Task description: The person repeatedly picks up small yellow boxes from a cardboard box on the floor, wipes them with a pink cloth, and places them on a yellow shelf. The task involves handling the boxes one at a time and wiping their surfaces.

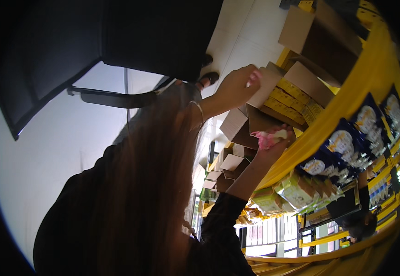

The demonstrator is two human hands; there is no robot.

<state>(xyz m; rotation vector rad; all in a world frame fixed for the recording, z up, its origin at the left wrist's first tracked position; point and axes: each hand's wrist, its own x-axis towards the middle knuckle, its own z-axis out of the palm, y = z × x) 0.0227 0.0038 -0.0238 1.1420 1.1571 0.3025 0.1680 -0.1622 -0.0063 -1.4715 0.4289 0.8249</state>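
Observation:
My left hand, with a thin bracelet at its wrist, is raised above the open boxes with its fingers curled. A small pink patch shows at its fingertips; whether it is a held piece or the fingers themselves is unclear. Lower down, my right hand holds a crumpled pink and white wrapper in its palm. Behind that hand runs the yellow edge of a shelf. An open cardboard box lies just beyond the right hand, and another holds yellow packets.
Blue snack bags and green-and-white packs line the shelf. Larger open cartons stand at upper right. A black chair is at upper left on the pale floor. Another person is at lower right. Long hair hangs across the view.

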